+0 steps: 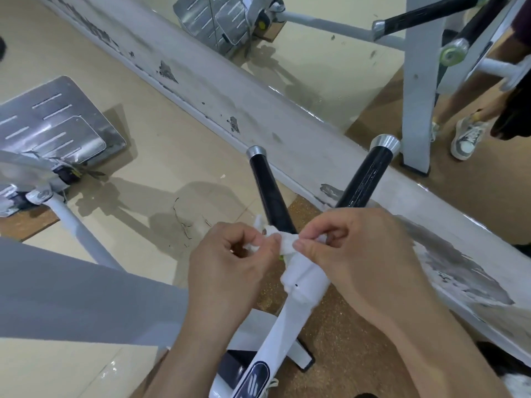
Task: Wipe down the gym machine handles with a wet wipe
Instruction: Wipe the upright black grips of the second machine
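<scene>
Pinching the wet wipe (287, 245) with fingers of left hand (230, 265) and right hand (356, 254), low in the frame by the black handles (265, 185), with most wiping probably left to do.

hands: left (230, 254) and right (339, 242) pinch wet wipe (287, 242) | wipe at base of two black handles (270, 191)
</scene>
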Available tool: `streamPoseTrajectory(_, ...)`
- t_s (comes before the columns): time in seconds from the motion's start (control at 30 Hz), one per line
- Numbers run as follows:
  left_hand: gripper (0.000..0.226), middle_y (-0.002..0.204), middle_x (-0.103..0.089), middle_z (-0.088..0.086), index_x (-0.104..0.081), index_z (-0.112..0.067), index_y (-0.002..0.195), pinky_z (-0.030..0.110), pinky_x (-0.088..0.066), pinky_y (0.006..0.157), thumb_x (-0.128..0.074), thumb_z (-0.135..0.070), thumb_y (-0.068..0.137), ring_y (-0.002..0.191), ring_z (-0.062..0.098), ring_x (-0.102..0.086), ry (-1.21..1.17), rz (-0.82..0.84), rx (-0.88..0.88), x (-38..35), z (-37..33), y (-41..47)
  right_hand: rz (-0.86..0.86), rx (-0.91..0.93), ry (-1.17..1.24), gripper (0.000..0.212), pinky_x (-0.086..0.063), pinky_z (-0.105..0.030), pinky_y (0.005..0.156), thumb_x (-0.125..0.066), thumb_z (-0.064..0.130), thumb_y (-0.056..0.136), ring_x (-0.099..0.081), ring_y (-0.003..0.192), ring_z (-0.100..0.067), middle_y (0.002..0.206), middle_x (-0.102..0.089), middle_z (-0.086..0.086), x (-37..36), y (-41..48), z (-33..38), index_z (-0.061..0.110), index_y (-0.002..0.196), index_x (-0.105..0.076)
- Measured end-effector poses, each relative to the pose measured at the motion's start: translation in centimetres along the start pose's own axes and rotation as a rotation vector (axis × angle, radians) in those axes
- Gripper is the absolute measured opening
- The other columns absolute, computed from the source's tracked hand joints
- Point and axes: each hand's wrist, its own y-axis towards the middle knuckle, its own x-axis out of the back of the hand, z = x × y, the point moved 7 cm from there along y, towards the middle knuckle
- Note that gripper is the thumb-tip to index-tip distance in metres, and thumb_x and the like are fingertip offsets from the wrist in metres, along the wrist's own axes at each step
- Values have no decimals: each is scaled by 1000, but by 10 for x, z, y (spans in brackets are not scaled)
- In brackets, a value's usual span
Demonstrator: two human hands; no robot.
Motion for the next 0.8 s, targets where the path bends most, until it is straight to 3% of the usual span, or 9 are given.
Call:
streamPoseTrajectory(0.1,22,51,-50,-15,-57,-26,67,16,-34,47,-77,-22,75,46,4,-41,3,-44,32,-10,14,12,-68,223,-341,12,-31,-9,52,-73,21,80,-54,67,-8,60,-47,18,-6,18,15,28,72,-67)
streamPoseTrajectory(0.23,29,67,-59,-15,-66,-35,98,8,-42,55,-76,-19,77,58,-4,-54,-34,-65,72,-16,19,20,19,232,-420,13,-49,-31,67,-65,12,81,-60,78,-18,76,-65,3,-23,34,12,23,87,-69)
streamPoseTrajectory(0.33,23,86,-63,-19,-73,-31,101,4,-41,67,-68,-16,85,79,-4,-59,84,21,-68,-21,7,15,8,256,-365,14,-52,-37,73,-63,10,80,-61,77,-18,78,-67,0,-29,39,14,20,87,-70)
streamPoseTrajectory(0.47,18,91,-56,-19,-74,-32,99,6,-38,68,-71,-28,83,88,0,-53,158,123,-183,-28,-3,5,85,149,-138,27,-54,-22,73,-61,6,86,-65,75,-3,78,-70,10,-16,40,8,29,100,-64)
streamPoseTrajectory(0.6,11,71,-55,-14,-70,-30,75,11,-37,62,-74,-21,79,73,0,-52,220,91,-180,-31,-3,28,179,124,-140,44,-53,-22,80,-56,5,90,-64,82,1,86,-70,16,-14,40,8,40,116,-55)
streamPoseTrajectory(0.7,16,78,-53,-12,-61,-31,81,11,-35,62,-64,-15,85,72,1,-49,338,115,-140,-40,-6,44,133,148,-213,40,-50,-21,83,-58,9,89,-60,86,-1,95,-63,17,-19,44,10,34,120,-57)
streamPoseTrajectory(0.8,19,73,-60,-19,-72,-37,89,8,-38,63,-69,-20,84,76,-1,-56,203,135,-106,-34,-2,50,83,120,-183,37,-50,-19,80,-58,9,89,-58,80,0,91,-61,17,-19,52,7,31,119,-59)
